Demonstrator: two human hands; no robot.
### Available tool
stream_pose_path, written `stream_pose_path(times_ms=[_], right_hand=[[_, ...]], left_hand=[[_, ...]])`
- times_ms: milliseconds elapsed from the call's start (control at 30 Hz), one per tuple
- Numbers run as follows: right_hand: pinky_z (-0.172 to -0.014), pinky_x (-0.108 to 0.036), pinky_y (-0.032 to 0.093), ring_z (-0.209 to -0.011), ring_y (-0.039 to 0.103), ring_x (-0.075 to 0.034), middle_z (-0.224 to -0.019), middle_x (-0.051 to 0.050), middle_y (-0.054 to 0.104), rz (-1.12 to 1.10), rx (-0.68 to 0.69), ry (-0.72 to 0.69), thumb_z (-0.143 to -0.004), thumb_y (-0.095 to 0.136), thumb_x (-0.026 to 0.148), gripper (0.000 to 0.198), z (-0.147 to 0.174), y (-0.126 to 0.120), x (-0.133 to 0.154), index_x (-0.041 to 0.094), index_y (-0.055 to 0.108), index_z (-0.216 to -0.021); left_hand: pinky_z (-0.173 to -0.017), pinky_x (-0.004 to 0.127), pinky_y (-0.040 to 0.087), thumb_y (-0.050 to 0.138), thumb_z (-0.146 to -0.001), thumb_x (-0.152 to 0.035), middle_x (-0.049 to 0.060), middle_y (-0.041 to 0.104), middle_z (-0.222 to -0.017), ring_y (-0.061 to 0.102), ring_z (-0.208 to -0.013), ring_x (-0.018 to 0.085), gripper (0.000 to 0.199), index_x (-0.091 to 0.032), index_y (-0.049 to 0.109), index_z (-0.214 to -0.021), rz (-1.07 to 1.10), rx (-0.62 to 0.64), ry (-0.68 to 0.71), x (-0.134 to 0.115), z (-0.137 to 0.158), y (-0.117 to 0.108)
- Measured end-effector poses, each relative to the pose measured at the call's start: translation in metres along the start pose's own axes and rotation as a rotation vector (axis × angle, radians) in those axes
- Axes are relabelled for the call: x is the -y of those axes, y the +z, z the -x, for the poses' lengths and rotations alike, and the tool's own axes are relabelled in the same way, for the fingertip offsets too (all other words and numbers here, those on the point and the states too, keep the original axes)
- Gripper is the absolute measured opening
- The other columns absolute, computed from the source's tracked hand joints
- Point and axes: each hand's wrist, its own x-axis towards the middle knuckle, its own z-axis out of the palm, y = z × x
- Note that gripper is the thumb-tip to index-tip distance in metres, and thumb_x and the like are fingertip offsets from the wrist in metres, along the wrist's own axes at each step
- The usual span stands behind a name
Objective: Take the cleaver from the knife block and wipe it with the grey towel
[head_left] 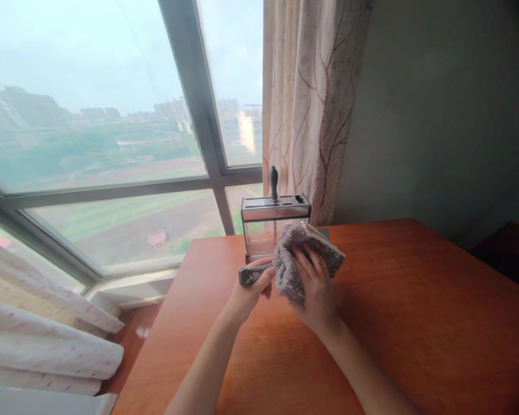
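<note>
My left hand (255,291) is closed round the dark grey handle of a kitchen knife (251,274). Most of the blade is hidden behind a fluffy grey cloth (288,265). With its fingers pressed into that cloth, my right hand (315,288) holds it against the knife. A flat greyish edge (324,233) shows past the cloth, perhaps part of the blade. Just behind both hands stands a clear-sided knife block (259,233) with a metal-looking top. Another dark handle (274,184) sticks upright out of its top.
The reddish-brown wooden table (415,323) spreads under my arms and off to the right. Beyond its far edge hang a patterned curtain (315,104) and large windows (112,144). White curtain folds (47,340) lie low on the left. A dark piece of furniture (506,253) is at the right.
</note>
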Motion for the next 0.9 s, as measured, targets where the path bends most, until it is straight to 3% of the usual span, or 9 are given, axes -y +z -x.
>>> stream_pose_path(times_ms=[267, 500, 633, 767, 900], right_hand=[[-0.108, -0.056, 0.028, -0.136, 0.028, -0.036, -0.147, -0.012, 0.039, -0.009, -0.044, 0.077, -0.078, 0.054, 0.023, 0.068, -0.003, -0.001, -0.005, 0.014, 0.033, -0.142], [-0.110, -0.055, 0.027, -0.138, 0.026, -0.033, -0.148, -0.011, 0.038, -0.055, 0.012, 0.051, -0.079, 0.051, 0.019, 0.068, 0.001, 0.012, 0.000, 0.014, 0.031, -0.143], [-0.110, -0.056, 0.026, -0.138, 0.027, -0.033, -0.148, -0.011, 0.038, -0.084, 0.002, 0.062, -0.079, 0.051, 0.020, 0.067, 0.001, 0.011, 0.000, 0.015, 0.032, -0.143], [-0.111, -0.056, 0.026, -0.138, 0.027, -0.032, -0.147, -0.012, 0.039, -0.059, -0.055, 0.132, -0.081, 0.051, 0.020, 0.067, -0.003, 0.006, -0.013, 0.016, 0.029, -0.144], [-0.109, -0.057, 0.028, -0.137, 0.029, -0.032, -0.145, -0.013, 0.040, 0.003, -0.170, 0.237, -0.083, 0.049, 0.017, 0.063, -0.004, 0.005, -0.044, 0.017, 0.030, -0.143]], left_hand=[[-0.048, 0.021, 0.033, 0.069, -0.076, -0.036, -0.002, 0.056, -0.054, 0.051, -0.046, 0.009, 0.044, -0.011, 0.064, -0.112, -0.027, 0.141, -0.017, 0.001, 0.002, 0.005], [-0.045, 0.021, 0.032, 0.064, -0.079, -0.040, -0.002, 0.055, -0.054, 0.050, -0.045, 0.009, 0.035, -0.012, 0.066, -0.101, -0.002, 0.012, -0.012, 0.002, -0.003, 0.009], [-0.045, 0.022, 0.032, 0.062, -0.080, -0.042, -0.002, 0.057, -0.054, 0.052, -0.045, 0.010, 0.040, -0.011, 0.064, -0.106, 0.003, 0.002, -0.024, 0.005, -0.004, 0.009], [-0.048, 0.023, 0.032, 0.061, -0.083, -0.040, -0.002, 0.056, -0.049, 0.050, -0.046, 0.011, 0.046, -0.011, 0.060, -0.119, -0.003, 0.040, 0.012, 0.004, -0.001, 0.007], [-0.050, 0.023, 0.030, 0.059, -0.084, -0.038, -0.002, 0.053, -0.049, 0.046, -0.046, 0.010, 0.043, -0.012, 0.063, -0.118, 0.004, 0.058, 0.045, -0.002, 0.001, 0.002]])
